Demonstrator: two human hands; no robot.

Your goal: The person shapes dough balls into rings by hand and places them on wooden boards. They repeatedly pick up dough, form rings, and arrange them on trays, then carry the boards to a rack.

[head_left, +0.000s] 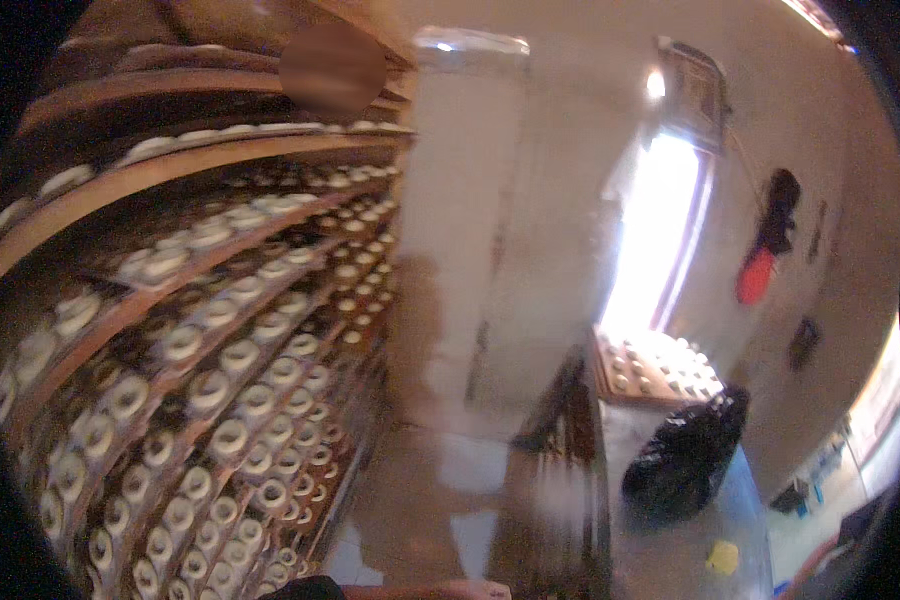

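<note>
At the bottom edge my left hand point(475, 589) shows only in part, below a dark sleeve point(300, 589); its fingers are cut off by the frame, and I cannot see what, if anything, it holds. My right hand is out of sight. To the left, wooden racks point(130, 168) hold several rows of pale, ring-shaped pieces point(240, 355), on tiers that run from near the floor to high up.
Ahead are a pale wall point(460, 220) and tiled floor point(430, 540). At right, a bright window point(650, 230) stands above a board of small pale pieces point(660, 365) on a counter point(670, 560), with a black plastic bag point(685, 455) and red-and-black items point(755, 275) hanging on the wall.
</note>
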